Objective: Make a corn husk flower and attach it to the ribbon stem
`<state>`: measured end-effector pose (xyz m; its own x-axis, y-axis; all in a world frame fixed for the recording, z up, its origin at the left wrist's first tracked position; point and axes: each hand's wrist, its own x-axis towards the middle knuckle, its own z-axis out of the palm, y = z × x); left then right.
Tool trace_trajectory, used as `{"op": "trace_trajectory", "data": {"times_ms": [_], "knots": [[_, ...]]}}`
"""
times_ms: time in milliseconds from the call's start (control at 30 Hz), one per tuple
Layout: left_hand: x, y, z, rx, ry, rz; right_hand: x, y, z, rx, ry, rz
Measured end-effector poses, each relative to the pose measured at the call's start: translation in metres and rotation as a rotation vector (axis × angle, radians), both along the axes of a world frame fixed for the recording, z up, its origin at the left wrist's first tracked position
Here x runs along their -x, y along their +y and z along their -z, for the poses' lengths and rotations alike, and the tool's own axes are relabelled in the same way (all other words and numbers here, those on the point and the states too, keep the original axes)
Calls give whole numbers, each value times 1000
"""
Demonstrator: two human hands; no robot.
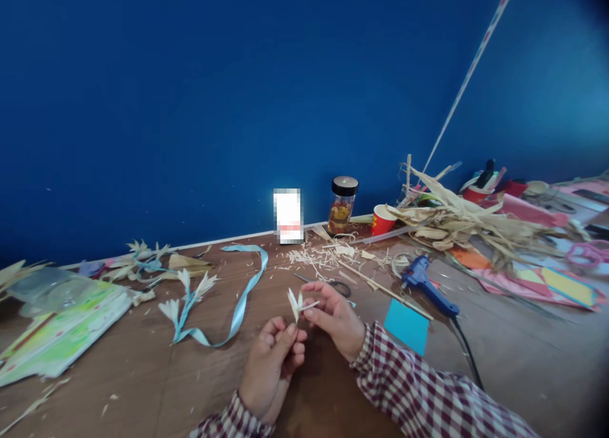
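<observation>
Low in the middle of the view, my left hand (275,368) pinches the base of a small pale corn-husk flower (295,305), its pointed petals fanning upward. From the right, my right hand (335,317) has thumb and forefinger closed on one petal of the same flower. Left of my hands lies a husk-flower sprig (185,305) with its stem wrapped in light blue ribbon (243,301); the loose ribbon curls across the table. Behind my right hand is a pair of scissors (340,288), partly hidden by the fingers.
Husk shavings (323,257) litter the table before a lidded jar (341,206) and a red paper cup (383,220). At right are a blue glue gun (428,285) with its cord, a blue paper square (406,327) and piled dry husks (457,219). A green-patterned sheet (61,330) lies left.
</observation>
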<state>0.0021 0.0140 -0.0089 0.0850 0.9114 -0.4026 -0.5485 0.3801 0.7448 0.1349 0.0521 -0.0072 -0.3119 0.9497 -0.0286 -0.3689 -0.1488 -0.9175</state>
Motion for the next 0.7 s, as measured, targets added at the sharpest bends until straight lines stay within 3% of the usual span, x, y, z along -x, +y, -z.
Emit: {"op": "trace_trajectory", "data": {"times_ms": [367, 600, 700], "knots": [[-1, 1, 3, -65, 190, 70, 1, -1, 3, -106, -129, 42], [7, 0, 0, -235, 641, -54, 0, 1, 8, -118, -122, 38], [11, 2, 3, -317, 739, -58, 1, 0, 8, -106, -115, 17]]}}
